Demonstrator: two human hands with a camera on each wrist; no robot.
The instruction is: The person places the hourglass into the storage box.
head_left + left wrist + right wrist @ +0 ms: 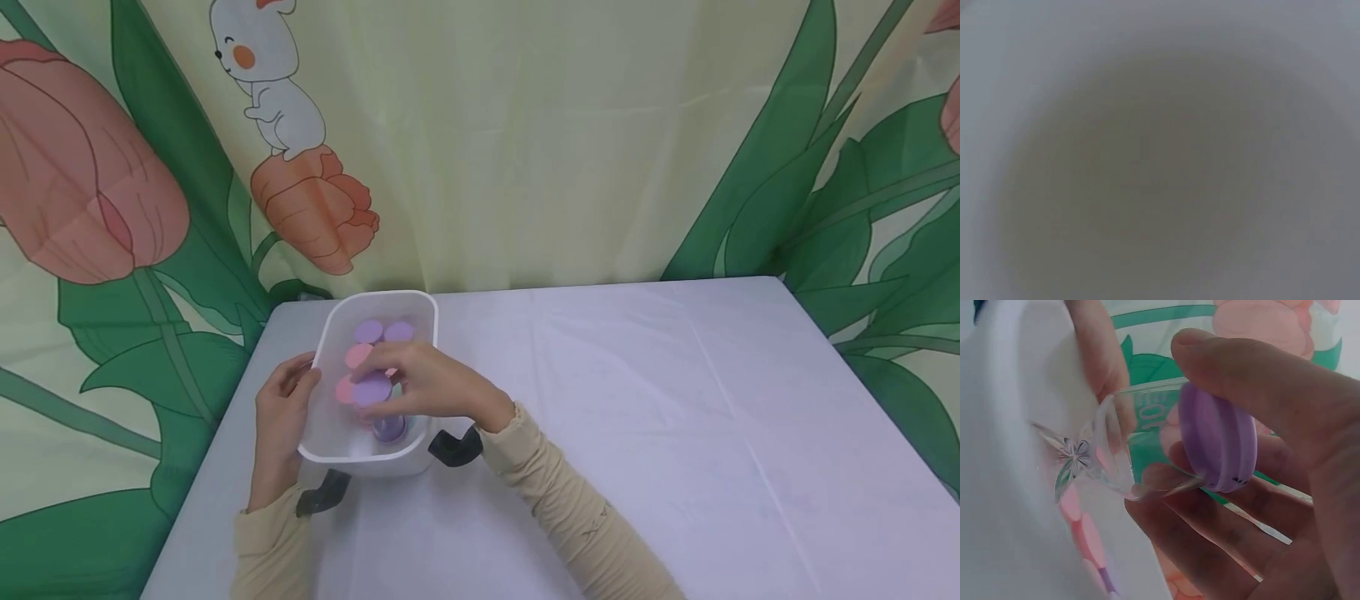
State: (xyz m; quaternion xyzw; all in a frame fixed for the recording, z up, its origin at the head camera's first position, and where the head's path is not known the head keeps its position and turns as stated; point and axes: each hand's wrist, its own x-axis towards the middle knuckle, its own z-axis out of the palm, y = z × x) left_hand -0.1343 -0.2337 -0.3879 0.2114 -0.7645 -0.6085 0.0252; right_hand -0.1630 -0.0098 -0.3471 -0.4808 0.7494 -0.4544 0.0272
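Observation:
A white plastic bin [367,459] stands on the table at left. My left hand [281,417] grips its left wall near the rim; the left wrist view is only a grey blur. Over the bin, my right hand [427,383] holds a small clear jar by its purple lid [372,388]. In the right wrist view the jar [1154,440] lies sideways between thumb and fingers, its faceted base pointing toward the bin wall. Inside the bin are several more jars with purple lids [369,332] and pink lids [358,356], and a tilted purple-lidded jar [389,429].
A white cloth covers the table [637,433], which stretches right of the bin. Behind it hangs a curtain [525,150] printed with tulips, a rabbit and a carrot. Black wrist mounts [456,447] sit on both forearms, close to the bin's near end.

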